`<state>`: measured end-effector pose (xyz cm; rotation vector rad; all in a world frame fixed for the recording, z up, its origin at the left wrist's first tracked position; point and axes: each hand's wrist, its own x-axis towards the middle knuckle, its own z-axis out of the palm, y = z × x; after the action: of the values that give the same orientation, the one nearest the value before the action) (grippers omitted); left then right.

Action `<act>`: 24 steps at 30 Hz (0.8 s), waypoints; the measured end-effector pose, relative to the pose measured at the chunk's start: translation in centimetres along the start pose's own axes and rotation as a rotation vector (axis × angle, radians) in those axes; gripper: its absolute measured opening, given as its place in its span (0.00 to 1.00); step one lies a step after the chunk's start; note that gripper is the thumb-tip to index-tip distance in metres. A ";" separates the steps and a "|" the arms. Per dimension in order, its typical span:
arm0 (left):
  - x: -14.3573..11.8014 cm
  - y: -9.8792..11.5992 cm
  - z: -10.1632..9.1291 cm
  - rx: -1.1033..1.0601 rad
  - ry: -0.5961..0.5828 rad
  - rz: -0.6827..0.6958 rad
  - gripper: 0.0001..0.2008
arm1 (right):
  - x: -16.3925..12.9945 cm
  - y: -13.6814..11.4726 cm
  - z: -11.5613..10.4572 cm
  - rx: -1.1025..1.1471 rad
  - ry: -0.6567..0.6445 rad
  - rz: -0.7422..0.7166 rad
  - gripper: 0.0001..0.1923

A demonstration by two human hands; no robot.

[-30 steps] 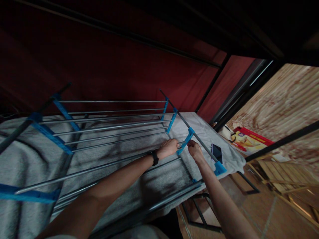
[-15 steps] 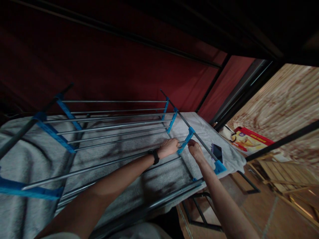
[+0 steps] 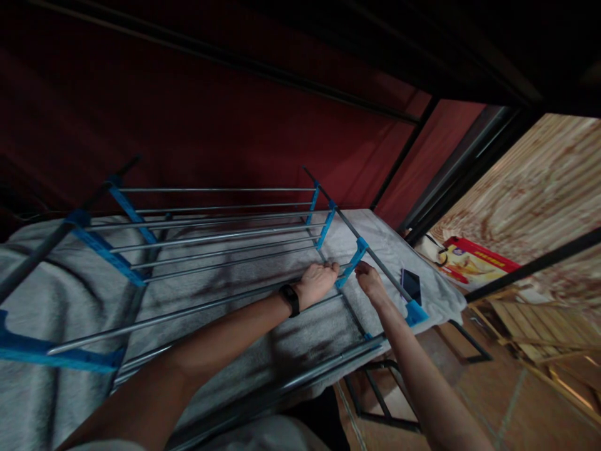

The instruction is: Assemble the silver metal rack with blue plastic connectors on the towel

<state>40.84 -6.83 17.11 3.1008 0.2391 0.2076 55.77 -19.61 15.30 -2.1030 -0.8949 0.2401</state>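
Observation:
A rack of grey metal tubes and blue plastic brackets lies across a grey blanket (image 3: 235,266). My left hand (image 3: 319,283), with a black band on its wrist, is closed around the right end of a long metal tube (image 3: 197,309). That end meets a blue bracket (image 3: 352,263) on the rack's right side. Just right of this bracket is my right hand (image 3: 370,280), its fingers curled; whatever they hold, if anything, is hidden. The tube's left end rests over another blue bracket (image 3: 61,357) at the lower left.
A phone (image 3: 411,285) lies on the blanket right of the rack. Beyond the bed frame are a red and yellow box (image 3: 483,260) and a wooden slatted piece of furniture (image 3: 539,326). A dark red curtain (image 3: 211,131) hangs behind. Black metal bars (image 3: 385,394) stand below the blanket's edge.
The view has shifted slightly. Both hands stay at the same bracket, with the left hand still on the tube and its wrist a little turned.

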 end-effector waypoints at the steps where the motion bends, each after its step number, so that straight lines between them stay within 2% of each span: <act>1: 0.0 0.0 0.0 0.008 0.005 0.003 0.19 | 0.0 -0.1 0.0 -0.003 -0.001 0.001 0.19; 14: -0.1 0.0 0.0 0.042 0.016 0.015 0.19 | -0.4 -1.9 -0.3 -0.104 -0.005 0.084 0.18; 24: -0.2 0.0 0.1 0.076 0.035 0.037 0.19 | -0.8 -2.7 -0.6 -0.079 -0.028 0.057 0.18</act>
<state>40.61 -6.87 16.98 3.1809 0.1950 0.2595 54.13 -19.40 17.60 -2.2053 -0.8742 0.2681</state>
